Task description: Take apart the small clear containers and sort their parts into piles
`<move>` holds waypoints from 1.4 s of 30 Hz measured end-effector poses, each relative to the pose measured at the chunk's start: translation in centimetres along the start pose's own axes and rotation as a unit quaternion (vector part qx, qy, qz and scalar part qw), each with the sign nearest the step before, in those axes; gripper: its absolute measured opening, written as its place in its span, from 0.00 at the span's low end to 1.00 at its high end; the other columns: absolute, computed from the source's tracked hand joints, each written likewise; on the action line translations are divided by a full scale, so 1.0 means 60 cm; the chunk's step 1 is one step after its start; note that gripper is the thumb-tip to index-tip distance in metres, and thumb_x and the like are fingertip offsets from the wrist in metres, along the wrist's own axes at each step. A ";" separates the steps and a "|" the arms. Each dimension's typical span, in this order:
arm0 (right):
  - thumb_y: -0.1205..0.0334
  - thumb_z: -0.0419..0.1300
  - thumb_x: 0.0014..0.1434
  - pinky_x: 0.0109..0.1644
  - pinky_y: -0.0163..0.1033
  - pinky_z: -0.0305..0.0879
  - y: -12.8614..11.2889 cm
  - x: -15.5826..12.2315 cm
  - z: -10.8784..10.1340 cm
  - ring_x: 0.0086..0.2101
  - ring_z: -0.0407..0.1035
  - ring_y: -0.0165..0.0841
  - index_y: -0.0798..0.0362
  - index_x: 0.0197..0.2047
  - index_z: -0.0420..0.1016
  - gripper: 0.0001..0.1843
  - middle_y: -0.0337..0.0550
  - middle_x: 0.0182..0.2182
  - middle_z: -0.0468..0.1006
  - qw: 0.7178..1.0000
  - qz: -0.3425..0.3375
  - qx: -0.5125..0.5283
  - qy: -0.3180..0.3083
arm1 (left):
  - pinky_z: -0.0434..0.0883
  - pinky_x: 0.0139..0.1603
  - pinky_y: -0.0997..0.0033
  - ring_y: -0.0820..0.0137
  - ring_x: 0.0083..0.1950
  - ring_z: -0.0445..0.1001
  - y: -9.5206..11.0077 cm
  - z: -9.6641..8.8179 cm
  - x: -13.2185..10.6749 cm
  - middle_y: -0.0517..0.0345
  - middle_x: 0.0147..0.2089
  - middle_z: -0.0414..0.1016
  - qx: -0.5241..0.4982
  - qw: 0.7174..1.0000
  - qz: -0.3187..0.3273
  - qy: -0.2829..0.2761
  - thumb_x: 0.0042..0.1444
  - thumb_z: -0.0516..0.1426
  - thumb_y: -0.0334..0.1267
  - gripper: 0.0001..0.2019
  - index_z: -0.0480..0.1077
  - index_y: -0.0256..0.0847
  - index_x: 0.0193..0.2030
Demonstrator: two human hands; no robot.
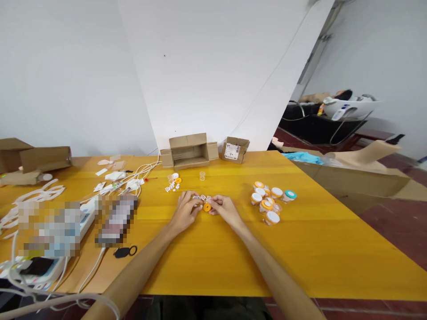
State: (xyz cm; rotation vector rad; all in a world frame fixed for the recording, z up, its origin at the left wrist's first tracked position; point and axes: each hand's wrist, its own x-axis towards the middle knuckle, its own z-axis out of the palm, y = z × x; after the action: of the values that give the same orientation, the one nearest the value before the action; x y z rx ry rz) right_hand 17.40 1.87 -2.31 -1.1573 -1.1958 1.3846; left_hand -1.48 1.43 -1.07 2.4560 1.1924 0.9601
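Both my hands rest on the yellow table (310, 249) near its middle, fingertips almost meeting. My left hand (184, 212) is curled, its fingers pinched on small white pieces (203, 197) lying between the hands. My right hand (224, 207) is also curled, pinching an orange lid (207, 207) at its fingertips. A cluster of small clear jars with orange, white and teal lids (271, 201) stands just right of my right hand. More small white pieces and an orange lid (173, 183) lie behind my left hand, with a lone clear jar (202, 175) nearby.
An open cardboard box (188, 151) and a smaller labelled box (235, 149) sit at the table's far edge. White cables and packets (126, 180) spread across the left side, with a black key fob (125, 252) and more boxes (36, 160) at far left.
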 end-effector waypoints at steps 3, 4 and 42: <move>0.42 0.72 0.42 0.31 0.40 0.77 -0.001 -0.001 0.002 0.23 0.76 0.34 0.52 0.27 0.75 0.22 0.39 0.22 0.80 1.000 -0.019 -0.022 -0.004 | 0.66 0.55 0.57 0.60 0.54 0.66 0.001 0.000 -0.001 0.53 0.51 0.69 -0.004 1.000 0.004 -0.004 0.61 0.56 0.29 0.11 0.75 0.48 0.46; 0.42 0.71 0.42 0.30 0.40 0.76 -0.002 -0.001 0.002 0.23 0.76 0.35 0.52 0.27 0.75 0.22 0.39 0.22 0.80 0.999 -0.026 -0.029 -0.003 | 0.66 0.55 0.57 0.60 0.55 0.65 0.002 -0.001 -0.002 0.53 0.52 0.69 -0.005 1.000 0.009 -0.007 0.61 0.56 0.29 0.12 0.74 0.48 0.47; 0.35 0.64 0.54 0.44 0.37 0.70 -0.035 -0.031 0.033 0.48 0.73 0.37 0.47 0.43 0.80 0.25 0.46 0.50 0.80 0.951 0.024 0.264 -0.157 | 0.65 0.52 0.60 0.60 0.54 0.66 0.028 -0.006 -0.004 0.50 0.52 0.71 0.020 0.997 0.079 0.008 0.62 0.58 0.34 0.05 0.75 0.45 0.44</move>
State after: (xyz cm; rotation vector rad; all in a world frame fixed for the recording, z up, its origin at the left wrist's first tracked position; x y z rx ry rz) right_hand 15.77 0.01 0.07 -0.6057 -0.9198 1.8337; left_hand -0.77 0.16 -0.09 2.6110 1.0458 1.0077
